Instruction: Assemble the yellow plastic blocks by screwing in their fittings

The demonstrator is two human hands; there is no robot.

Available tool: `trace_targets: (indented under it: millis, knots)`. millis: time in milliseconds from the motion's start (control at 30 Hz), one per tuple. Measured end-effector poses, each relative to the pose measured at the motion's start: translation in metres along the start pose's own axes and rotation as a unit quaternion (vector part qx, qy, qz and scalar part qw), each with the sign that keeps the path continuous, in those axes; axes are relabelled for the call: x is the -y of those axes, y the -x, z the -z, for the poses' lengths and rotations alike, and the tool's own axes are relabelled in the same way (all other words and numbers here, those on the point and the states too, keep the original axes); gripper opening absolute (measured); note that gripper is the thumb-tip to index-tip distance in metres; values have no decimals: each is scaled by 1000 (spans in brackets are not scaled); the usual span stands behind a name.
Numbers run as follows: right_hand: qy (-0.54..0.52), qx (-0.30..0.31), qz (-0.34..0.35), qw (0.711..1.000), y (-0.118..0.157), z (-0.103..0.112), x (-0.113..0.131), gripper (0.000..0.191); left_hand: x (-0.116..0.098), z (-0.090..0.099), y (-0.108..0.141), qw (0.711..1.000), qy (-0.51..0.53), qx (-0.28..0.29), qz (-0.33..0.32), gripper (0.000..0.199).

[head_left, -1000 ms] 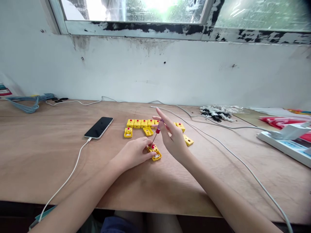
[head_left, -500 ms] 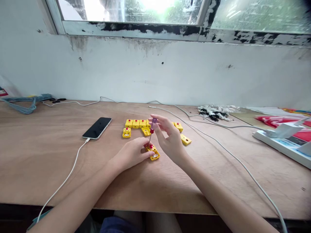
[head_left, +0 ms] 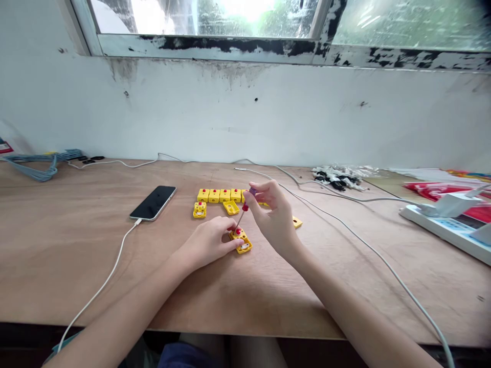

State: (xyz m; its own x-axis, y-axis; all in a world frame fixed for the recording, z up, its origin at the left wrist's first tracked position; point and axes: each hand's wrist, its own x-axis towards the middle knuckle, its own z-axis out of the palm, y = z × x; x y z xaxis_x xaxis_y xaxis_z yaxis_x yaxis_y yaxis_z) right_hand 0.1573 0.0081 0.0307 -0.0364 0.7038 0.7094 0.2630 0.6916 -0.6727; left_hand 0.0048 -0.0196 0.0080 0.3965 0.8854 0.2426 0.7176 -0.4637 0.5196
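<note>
A plywood desk top (head_left: 95,266) with a smooth, pale grain runs across the view, backed by a scuffed white-painted wall (head_left: 230,117) marked with dark stains and small holes. Above it sits a window frame (head_left: 238,46) with flaking black paint. At the right end of the desk lies a white power strip (head_left: 441,230), with red packets (head_left: 433,191) behind it, and a heap of small black-and-white parts (head_left: 337,178) lies against the wall. To the left are a coiled grey-blue cable (head_left: 38,166) and a glossy black smartphone (head_left: 153,203), face up, with a thin white charging cable (head_left: 99,291) trailing toward the desk edge. Near the middle, a row of glossy yellow plastic blocks (head_left: 218,195) with red dots stands just beyond two loose yellow pieces (head_left: 230,207) (head_left: 200,209); another, a flat yellow piece (head_left: 296,222), lies to the right. The left hand (head_left: 207,243) rests with its fingers pressed together over a squarish yellow block (head_left: 243,247), lying on the wood in front of the row. The right hand (head_left: 272,220) pinches a slim screwdriver (head_left: 245,207) with a purple-and-red handle between thumb and fingers, its thin metal shaft slanting down to the block's red dot.
</note>
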Motion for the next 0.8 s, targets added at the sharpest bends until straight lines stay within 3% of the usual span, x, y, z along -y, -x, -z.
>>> trace_targets:
  millis: [100,267,467,600,667,800]
  knots:
    - [28,-5,13,1000,0,2,0,10,1,0,0,1000,8,2,0,20]
    - [-119,97,-34,988,0,-2,2,8,1,-1,-1,1000,5,1,12,20]
    - [60,-19,49,997,4,-2,5,13,0,1,-1,1000,11,0,-3,16]
    - [-38,91,30,995,4,-1,8,14,-2,2,-1,1000,2,0,3,17]
    - [-70,112,8,991,3,-1,8,16,-2,1,-1,1000,3,-2,5,17]
    - [39,12,50,998,1,-1,6,10,1,-1,-2,1000,15,-8,-5,16]
